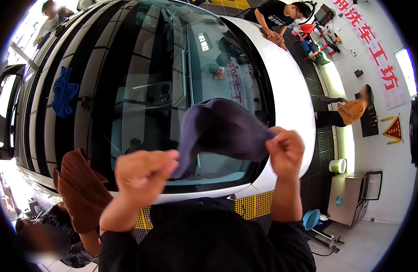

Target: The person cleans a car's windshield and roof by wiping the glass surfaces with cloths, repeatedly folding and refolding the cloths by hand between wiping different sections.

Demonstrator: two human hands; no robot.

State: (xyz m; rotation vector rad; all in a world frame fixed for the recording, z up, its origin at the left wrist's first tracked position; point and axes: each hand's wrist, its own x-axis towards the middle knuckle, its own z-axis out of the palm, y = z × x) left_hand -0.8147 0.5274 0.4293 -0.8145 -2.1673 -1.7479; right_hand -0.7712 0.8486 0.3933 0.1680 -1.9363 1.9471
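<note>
Car (156, 81) stretches from nine to one o'clock, windshield (222, 59) at twelve. Before it, purple cloth (227, 127) hangs opened out, not yet laid flat; left fingers (166, 161) at eleven and right fingers (279, 141) at one pinch its ends. Wiping progress is unclear.

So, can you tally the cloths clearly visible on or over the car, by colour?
Brown: 2 (lower-left cloth, upper cloth)
Blue: 1 (roof cloth)
Dark purple: 1 (cloth between the wearer's hands)
Total: 4 cloths
</note>
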